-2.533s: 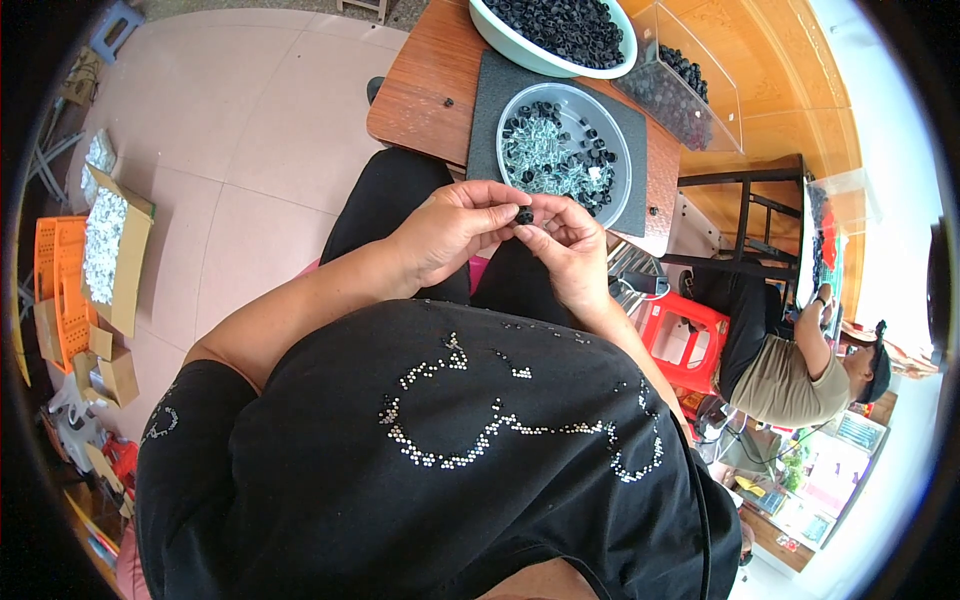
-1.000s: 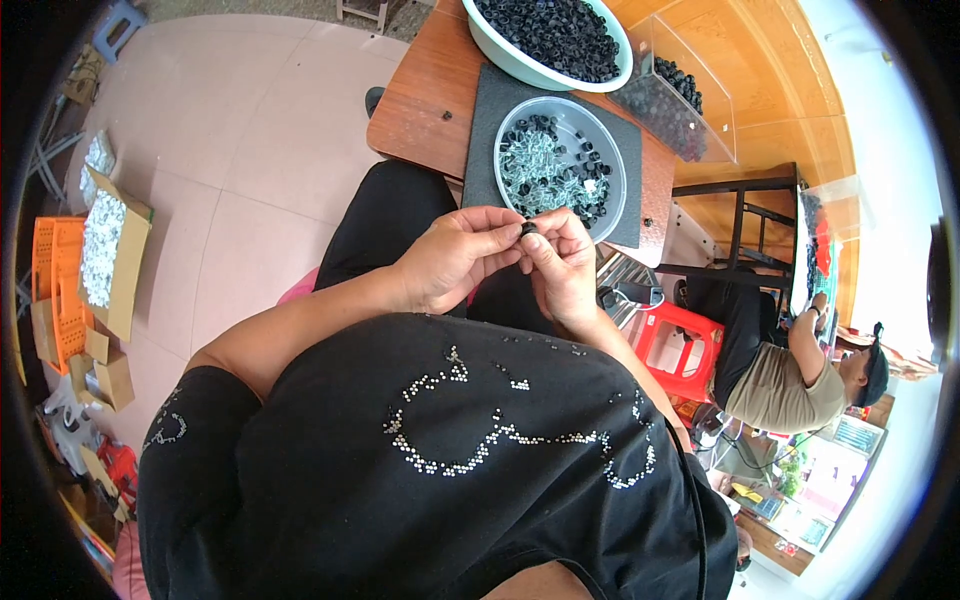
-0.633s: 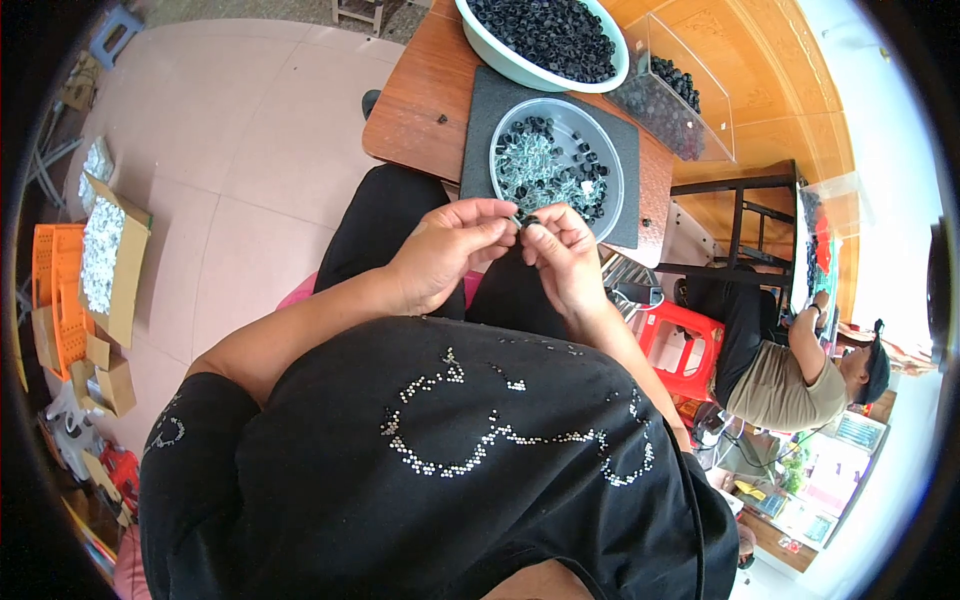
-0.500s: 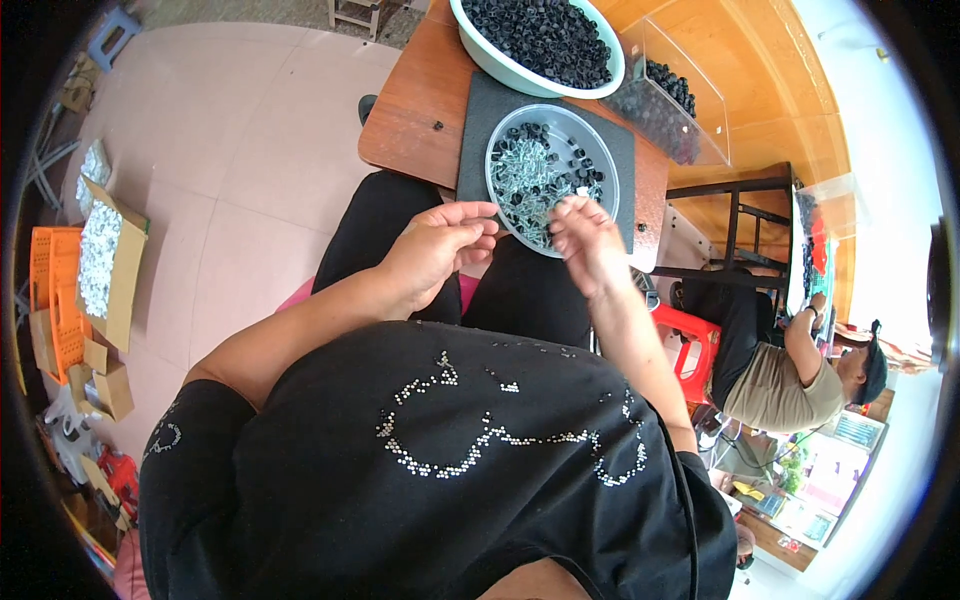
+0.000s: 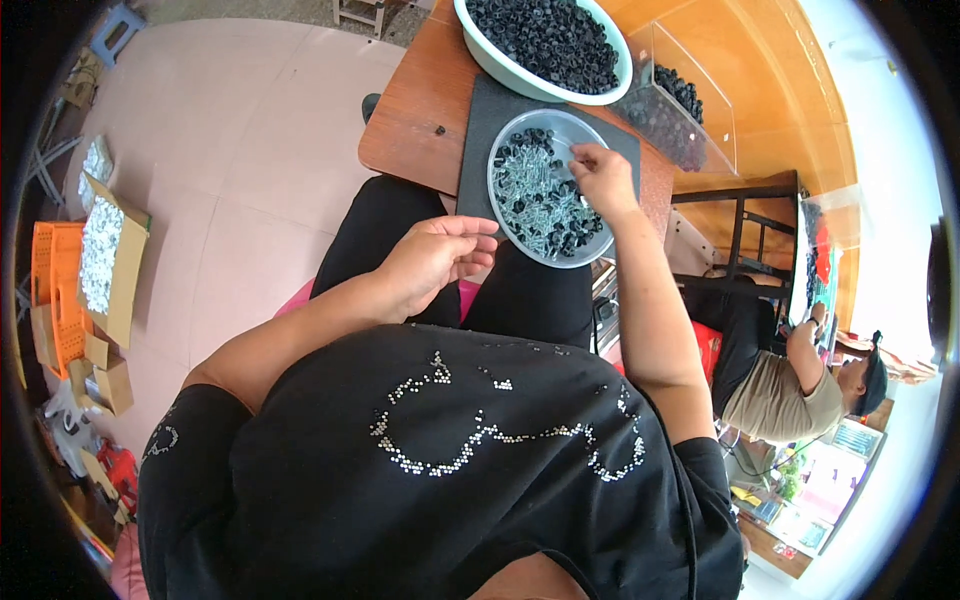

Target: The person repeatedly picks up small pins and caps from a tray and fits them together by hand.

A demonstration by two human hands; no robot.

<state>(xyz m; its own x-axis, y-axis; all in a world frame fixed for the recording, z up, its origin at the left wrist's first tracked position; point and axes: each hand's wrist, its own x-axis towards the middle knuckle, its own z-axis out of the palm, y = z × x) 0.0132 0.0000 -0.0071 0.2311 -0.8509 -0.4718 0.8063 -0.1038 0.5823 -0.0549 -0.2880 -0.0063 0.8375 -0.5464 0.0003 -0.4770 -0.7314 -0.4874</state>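
Note:
A round grey plastic bowl (image 5: pixel 493 185) holds many small metal pins or screws (image 5: pixel 535 195) and several little black plastic caps (image 5: pixel 575 238). My right hand (image 5: pixel 605 180) is over the bowl's right side, thumb and fingers pinched together above the contents. Whatever the fingertips hold, if anything, is too small to make out. Just left of the bowl's near edge, above my lap, is my left hand (image 5: pixel 440 258). Its thumb presses toward the curled fingers, and I cannot see what lies between them.
Under the bowl is a dark mat (image 5: pixel 485 110) on a brown wooden table (image 5: pixel 420 110). Beyond stand a pale basin (image 5: pixel 500 72) of black caps and a clear box (image 5: pixel 725 130) with more. A single cap (image 5: pixel 440 130) lies on the table. At right sits another person (image 5: pixel 785 395).
My right hand has moved up and right, from the bowl's near edge to over its right side. The bowl is turned or tilted slightly, its contents shifted. My left hand has barely moved.

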